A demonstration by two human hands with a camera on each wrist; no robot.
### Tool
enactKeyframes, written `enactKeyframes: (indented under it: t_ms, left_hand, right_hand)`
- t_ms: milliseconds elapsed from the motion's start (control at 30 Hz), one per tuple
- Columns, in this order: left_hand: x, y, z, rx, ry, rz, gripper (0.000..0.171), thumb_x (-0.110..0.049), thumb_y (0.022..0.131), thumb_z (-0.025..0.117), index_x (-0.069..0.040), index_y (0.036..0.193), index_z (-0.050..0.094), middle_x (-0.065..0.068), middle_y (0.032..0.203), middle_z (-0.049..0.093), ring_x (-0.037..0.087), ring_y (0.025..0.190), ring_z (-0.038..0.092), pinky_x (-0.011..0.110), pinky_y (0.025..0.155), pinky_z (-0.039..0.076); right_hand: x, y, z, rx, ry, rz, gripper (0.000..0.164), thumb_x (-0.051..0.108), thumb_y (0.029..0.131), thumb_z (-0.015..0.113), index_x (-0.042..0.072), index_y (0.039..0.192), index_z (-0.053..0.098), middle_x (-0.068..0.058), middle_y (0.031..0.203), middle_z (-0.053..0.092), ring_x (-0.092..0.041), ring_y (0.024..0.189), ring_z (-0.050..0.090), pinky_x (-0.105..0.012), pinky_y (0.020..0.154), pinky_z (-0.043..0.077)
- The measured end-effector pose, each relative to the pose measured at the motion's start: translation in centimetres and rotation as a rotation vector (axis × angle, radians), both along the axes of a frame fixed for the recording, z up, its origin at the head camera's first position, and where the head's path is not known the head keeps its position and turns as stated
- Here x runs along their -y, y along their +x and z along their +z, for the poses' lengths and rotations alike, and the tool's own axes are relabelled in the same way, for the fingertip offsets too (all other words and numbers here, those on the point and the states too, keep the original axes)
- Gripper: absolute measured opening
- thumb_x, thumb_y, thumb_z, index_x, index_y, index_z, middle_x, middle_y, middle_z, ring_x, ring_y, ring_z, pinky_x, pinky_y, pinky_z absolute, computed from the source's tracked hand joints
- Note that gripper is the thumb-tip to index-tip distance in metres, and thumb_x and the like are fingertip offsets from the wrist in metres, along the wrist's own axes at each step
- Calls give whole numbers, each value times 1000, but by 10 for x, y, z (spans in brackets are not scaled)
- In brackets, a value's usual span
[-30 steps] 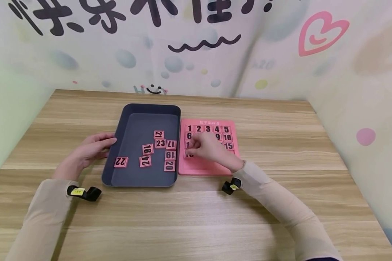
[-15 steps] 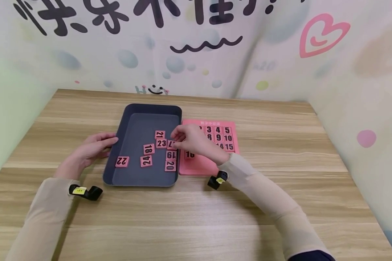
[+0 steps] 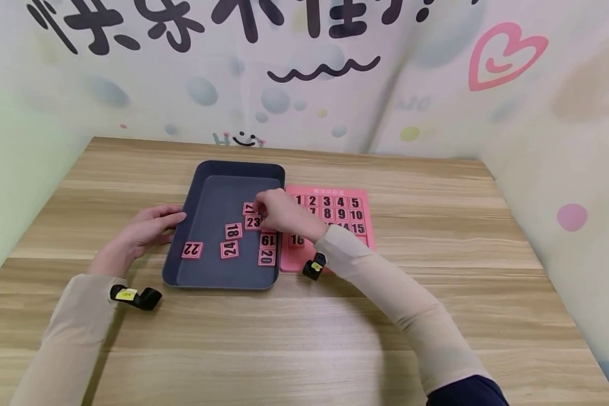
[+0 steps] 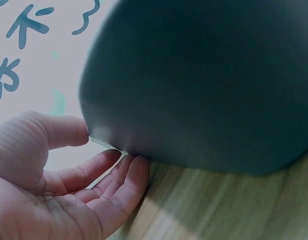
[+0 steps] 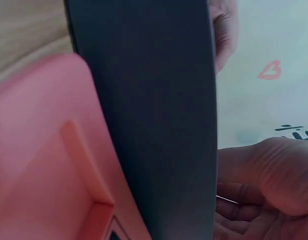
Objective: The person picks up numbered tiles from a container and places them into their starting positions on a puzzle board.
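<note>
A dark grey tray (image 3: pixel 218 194) holds several pink number tiles, among them 21 (image 3: pixel 249 208), 23 (image 3: pixel 252 222), 19 (image 3: pixel 268 241) and 22 (image 3: pixel 192 250). My left hand (image 3: pixel 144 234) holds the tray's left side; the left wrist view has the thumb at its rim and the fingers along its lower edge. Inside the tray's right side, my right hand (image 3: pixel 289 214) hovers beside 21 and 23, covering most of another tile. Its fingertips are hidden by the tray wall (image 5: pixel 158 100) in the right wrist view, so a grip cannot be made out.
A pink number board (image 3: pixel 299 260) lies against the tray's right side, with rows of tiles from 1 to 15 partly covered by my right hand, and tile 16 (image 3: pixel 297 241) below. The wooden table (image 3: pixel 243 344) meets a printed wall cloth (image 3: pixel 335 101) behind.
My right hand has moved left from the board, off tile 16, to over the tiles at the tray's right side. My left hand stays at the tray's left side.
</note>
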State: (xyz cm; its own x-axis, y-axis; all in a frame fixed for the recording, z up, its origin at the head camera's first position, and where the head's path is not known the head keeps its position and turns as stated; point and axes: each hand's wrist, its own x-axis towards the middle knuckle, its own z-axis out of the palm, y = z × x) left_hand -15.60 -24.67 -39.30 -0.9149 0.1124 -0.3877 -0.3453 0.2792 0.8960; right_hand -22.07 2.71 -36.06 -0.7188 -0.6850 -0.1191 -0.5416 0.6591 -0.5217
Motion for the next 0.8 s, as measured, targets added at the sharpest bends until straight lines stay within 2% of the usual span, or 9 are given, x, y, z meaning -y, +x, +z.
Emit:
enactKeyframes:
  t_ms: [167,333,467,667,800]
  left_hand:
    - [0,-1,1,-8,10,0,61,-27,98,49,9,141,26,-15,97,52,-3,85,53,18,76,48]
    - [0,-1,1,-7,3,-5,62,-28,98,49,9,141,25,-11,101,51,-3,86,53,18,76,48]
    - [0,-1,1,-5,-2,-10,62,-28,98,48,9,142,25,-9,104,50,-3,86,53,18,77,48]
    - [1,-1,0,-4,5,-11,62,-28,98,48,9,142,25,-12,101,51,-3,86,54,18,76,49]
    - [0,-1,0,0,5,-11,62,-27,99,48,9,142,25,-13,100,52,-3,86,54,18,76,49]
  right_hand:
    - [3,0,1,2,79,33,17,1,82,68,2,98,63,-7,86,60,-15,71,54,-21,58,44]
    - [6,0,0,-71,142,67,10,-2,82,64,3,90,63,-6,79,58,-15,69,53,-22,56,42]
    - [7,-5,-4,-134,161,82,11,-5,82,61,4,89,62,-5,79,57,-16,71,53,-22,58,43]
    - [6,-17,-11,-182,133,97,20,0,82,64,5,101,64,-7,94,62,-17,81,55,-26,66,47]
    - [3,-24,-13,-161,94,113,27,5,83,67,5,110,63,-8,104,62,-17,88,55,-26,73,48]
